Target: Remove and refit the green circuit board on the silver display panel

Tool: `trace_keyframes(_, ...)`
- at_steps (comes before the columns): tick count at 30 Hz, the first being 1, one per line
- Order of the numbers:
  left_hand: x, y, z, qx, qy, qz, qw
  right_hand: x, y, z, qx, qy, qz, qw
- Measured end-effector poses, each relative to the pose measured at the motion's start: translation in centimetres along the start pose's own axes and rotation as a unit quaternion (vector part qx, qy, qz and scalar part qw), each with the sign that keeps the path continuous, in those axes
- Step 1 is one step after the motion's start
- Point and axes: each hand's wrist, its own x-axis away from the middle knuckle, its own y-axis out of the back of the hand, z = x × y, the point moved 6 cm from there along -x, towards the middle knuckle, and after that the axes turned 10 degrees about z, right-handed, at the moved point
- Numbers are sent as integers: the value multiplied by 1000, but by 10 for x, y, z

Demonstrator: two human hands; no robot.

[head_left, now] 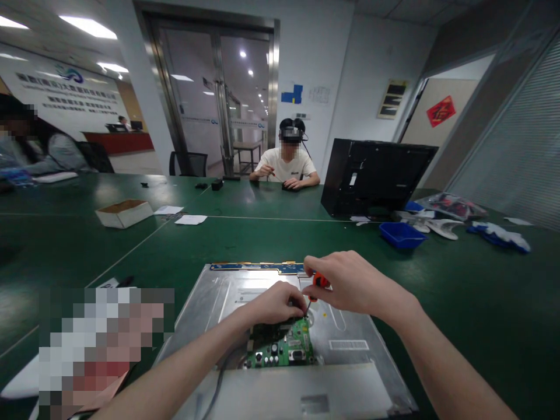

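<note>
I have the right hand closed around the orange-red handle of a screwdriver, its shaft slanting down to the far right corner of a green circuit board. The left hand is bent over the board's far edge with its fingers curled close to the driver's tip; from my view I cannot tell whether they pinch anything or only steady the corner. The board sits near the middle of a broad metal panel lying on the green table directly in front of me, partly shaded by the left hand. A blue circuit strip runs along the panel's far edge, a white label is to the right of the board, and a grey cable crosses the panel on the left. Farther off I see a shallow cardboard box to the left, with a sheet of paper near it, and a blue tray to the right, just in front of a black monitor turned back-on to me. Across the table sits a co-worker in a white shirt.
</note>
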Motion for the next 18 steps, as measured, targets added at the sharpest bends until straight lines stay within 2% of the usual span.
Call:
trace_keyframes(6, 0, 0, 0, 6, -18, -5, 1000, 8, 5, 7, -42, 39, 10, 998)
trace_keyframes(14, 0, 1, -1, 1, -18, 1, 1000, -1, 0, 3, 27, 1, 1, 1000)
trace_keyframes(18, 0, 0, 1, 3, -18, 5, 1000, 3, 2, 5, 13, 22, 4, 1000)
